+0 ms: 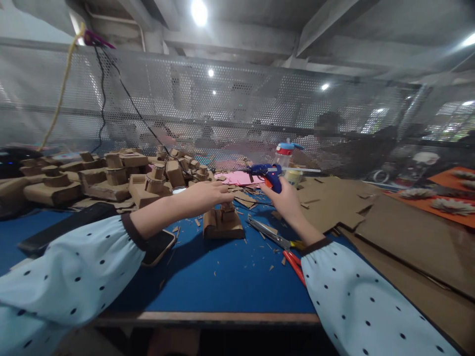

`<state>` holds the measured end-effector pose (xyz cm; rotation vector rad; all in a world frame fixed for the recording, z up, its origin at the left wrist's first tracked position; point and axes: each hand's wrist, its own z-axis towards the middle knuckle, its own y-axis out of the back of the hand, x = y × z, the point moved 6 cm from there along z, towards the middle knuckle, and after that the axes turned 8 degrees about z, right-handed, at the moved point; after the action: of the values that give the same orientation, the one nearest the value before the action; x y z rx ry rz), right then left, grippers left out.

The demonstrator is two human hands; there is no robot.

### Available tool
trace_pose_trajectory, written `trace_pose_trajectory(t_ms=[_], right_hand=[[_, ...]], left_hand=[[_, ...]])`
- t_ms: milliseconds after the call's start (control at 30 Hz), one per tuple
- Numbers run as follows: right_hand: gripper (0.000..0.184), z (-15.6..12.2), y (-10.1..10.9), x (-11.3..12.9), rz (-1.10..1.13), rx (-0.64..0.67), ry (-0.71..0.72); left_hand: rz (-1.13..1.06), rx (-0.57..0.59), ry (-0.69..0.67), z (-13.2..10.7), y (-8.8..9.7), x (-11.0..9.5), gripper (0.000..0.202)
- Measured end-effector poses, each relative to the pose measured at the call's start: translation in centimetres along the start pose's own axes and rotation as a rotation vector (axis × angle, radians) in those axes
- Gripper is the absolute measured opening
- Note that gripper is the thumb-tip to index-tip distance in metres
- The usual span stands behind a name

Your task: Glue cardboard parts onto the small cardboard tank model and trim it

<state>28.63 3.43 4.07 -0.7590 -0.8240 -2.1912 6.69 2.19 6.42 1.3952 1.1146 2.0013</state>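
A small cardboard model (222, 228) with a box-shaped base and a round upper part stands on the blue table top. My left hand (208, 194) reaches across from the left, its fingers closed at the model's top; the thumb's grip is partly hidden. In my right hand (287, 201) is a blue hot glue gun (265, 172), held by its handle with the nozzle pointing left toward the model. A clear glue stick (304, 170) sticks out of its back. Below the right hand lie scissors (270, 232) and a red-handled tool (295, 267).
Several similar cardboard models (100, 180) crowd the back left. A phone (159, 246) and a long black case (69, 230) lie near my left arm. Cardboard sheets (415, 237) cover the right side. A bottle (283, 155) stands behind the glue gun, before a perforated metal screen (237, 109).
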Motion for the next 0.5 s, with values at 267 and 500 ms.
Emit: trace_pose_trajectory(t_ms=[267,500], right_hand=[[0.037,-0.1,0.0,0.3,-0.023,0.011,-0.002],[0.040,0.0,-0.4,-0.7,-0.075,0.049,-0.074]], left_hand=[[-0.031,0.006,-0.007,0.1,0.3,-0.2,0.031],[-0.162,-0.002,0.120,-0.4,0.4,0.6,0.012]])
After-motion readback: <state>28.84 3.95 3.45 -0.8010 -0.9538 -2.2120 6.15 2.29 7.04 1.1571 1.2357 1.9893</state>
